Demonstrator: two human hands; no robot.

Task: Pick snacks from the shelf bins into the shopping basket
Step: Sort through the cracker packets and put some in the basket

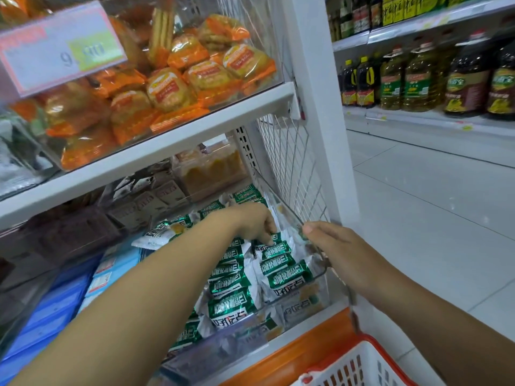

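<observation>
Head view, near to far. At 5 o'clock, the shopping basket (354, 369): white moulded plastic lattice with a smooth red rim. A thin dark handle (351, 307) rises from it towards the right forearm.

Just beyond, at 6 o'clock, is an orange-fronted shelf edge (301, 344). It carries a clear bin (306, 302) of glossy rigid plastic with rounded corners. The bin is heaped with green-and-white packets (237, 285): flat, pillow-shaped foil wrappers, crinkled and reflective.

The left hand (256, 221) lies palm down at the frame's centre. Its fingers (270, 236) curl into the heap and touch one packet; whether they clamp it cannot be told. The right hand (334, 246), at 4 o'clock of the left, pinches the bin's right-hand rim between thumb and curled fingers.

At 8 o'clock are flat blue packs (55, 302), blurred. Behind the bin, at 2 o'clock, a wire mesh panel (289, 162) of thin square grid is fixed to a white painted upright (320, 107).

Above, a white shelf board (139, 151) supports a second transparent bin. It is filled with orange packets (167, 87), round cakes in shiny film, and has a pink-bordered price label (58, 48) at 10 o'clock.

At 3 o'clock is a pale, glossy tiled floor (432, 218). At 1 o'clock, far shelves (418, 115) hold oil bottles (418, 79) of translucent plastic, yellow to dark brown.
</observation>
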